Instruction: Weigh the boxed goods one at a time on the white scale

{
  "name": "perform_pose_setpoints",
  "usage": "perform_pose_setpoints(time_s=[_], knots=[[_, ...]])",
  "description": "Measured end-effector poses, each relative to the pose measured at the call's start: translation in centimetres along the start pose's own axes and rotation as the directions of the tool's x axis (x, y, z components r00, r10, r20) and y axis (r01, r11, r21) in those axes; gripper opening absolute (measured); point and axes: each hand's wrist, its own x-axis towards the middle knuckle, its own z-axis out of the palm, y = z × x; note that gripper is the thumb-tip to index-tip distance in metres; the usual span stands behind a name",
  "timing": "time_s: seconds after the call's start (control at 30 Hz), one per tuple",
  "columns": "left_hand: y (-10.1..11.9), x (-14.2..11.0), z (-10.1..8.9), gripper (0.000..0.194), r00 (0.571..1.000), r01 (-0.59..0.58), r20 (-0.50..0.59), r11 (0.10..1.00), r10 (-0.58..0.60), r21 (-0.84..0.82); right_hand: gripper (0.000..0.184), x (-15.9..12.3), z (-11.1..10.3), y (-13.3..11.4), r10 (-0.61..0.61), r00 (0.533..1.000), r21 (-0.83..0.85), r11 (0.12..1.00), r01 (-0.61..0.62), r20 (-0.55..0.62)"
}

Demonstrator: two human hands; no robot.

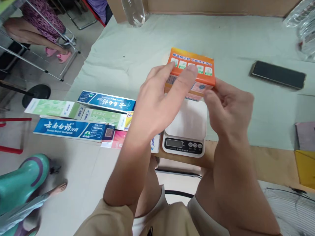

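Note:
An orange soap pack (192, 67) with a barcode on its near side is held up above the white kitchen scale (188, 119). My left hand (161, 95) grips it from the left, thumb and fingers over its top and near side. At its right corner, my right hand (228, 105) pinches the pack between thumb and fingers. The scale's pan has nothing on it, and I cannot read its display (174, 143). Left of my left forearm lie several toothpaste boxes, among them a blue box (70, 128) and a green box (52, 107); the forearm partly hides the group.
A black phone (278, 74) lies on the pale green tablecloth (236, 42) at right. A clear bottle (135, 12) stands at the back near a cardboard box (211, 7). Clear plastic items (306, 29) sit far right, above a yellow packet (305, 167). Other people's legs show at left.

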Motion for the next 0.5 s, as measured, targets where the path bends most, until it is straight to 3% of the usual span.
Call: perform_pose_setpoints(time_s=[0.13,0.23,0.33,0.43,0.5], knots=[[1.4,-1.6,-0.4,0.035,1.000,0.007,0.005,1.000,-0.007,-0.004,0.033,-1.0,-0.8,-0.1,-0.011,0.971,-0.065,0.998,-0.005,-0.239],[1.8,-2.0,-0.6,0.038,0.995,-0.037,0.095,0.999,0.034,0.025,0.032,-1.7,-1.3,0.6,0.029,0.968,-0.109,0.992,-0.057,-0.248],[2.0,-1.8,-0.7,0.046,0.982,-0.020,0.188,0.987,-0.010,0.158,0.030,-2.7,-1.4,1.1,0.095,0.966,-0.101,0.987,-0.122,-0.239],[2.0,-1.6,-0.7,0.052,0.968,0.037,0.230,0.962,-0.102,0.272,0.030,-3.8,-1.4,1.2,0.139,0.964,-0.105,0.981,-0.166,-0.227],[1.6,-1.5,-0.6,0.051,0.978,0.057,0.187,0.979,-0.094,0.196,0.027,-4.4,-1.5,1.4,0.133,0.962,-0.109,0.981,-0.163,-0.240]])
